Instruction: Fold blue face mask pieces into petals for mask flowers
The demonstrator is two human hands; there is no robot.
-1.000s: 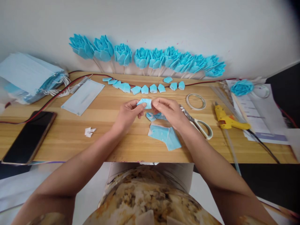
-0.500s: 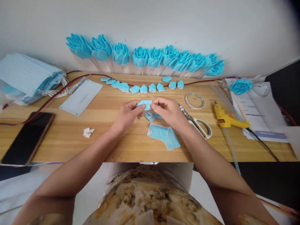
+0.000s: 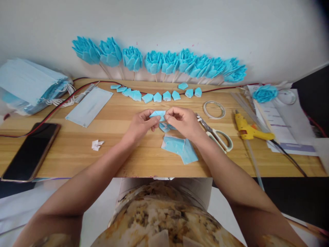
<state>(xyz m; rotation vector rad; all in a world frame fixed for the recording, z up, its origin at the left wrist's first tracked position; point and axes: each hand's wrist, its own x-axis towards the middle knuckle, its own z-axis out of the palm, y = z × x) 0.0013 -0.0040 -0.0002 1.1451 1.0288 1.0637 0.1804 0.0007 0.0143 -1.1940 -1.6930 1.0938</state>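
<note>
Between my two hands, above the middle of the table, is a small folded piece of blue fabric (image 3: 158, 114). My left hand (image 3: 143, 122) pinches its left end between thumb and fingers. At its right end my right hand (image 3: 181, 120) pinches it too. Smaller blue scraps (image 3: 164, 127) lie just beneath, partly hidden by my right hand. Nearer to me rest flat blue fabric pieces (image 3: 178, 147). A row of folded blue petals (image 3: 167, 96) stretches across the table beyond my hands. Scissors (image 3: 216, 133) with pale handles lie beside my right wrist.
Blue fabric flowers (image 3: 153, 62) on sticks lean against the wall. A yellow glue gun (image 3: 248, 127) and a tape roll (image 3: 214, 109) sit on the right. On the left are a phone (image 3: 31, 151), a flat face mask (image 3: 89, 106) and a mask stack (image 3: 31, 84). A cable (image 3: 58, 105) crosses there.
Both hands stay in nearly the same place, still pinching the folded blue fabric. The right fingers have shifted slightly left along its end. Nothing else on the table has moved.
</note>
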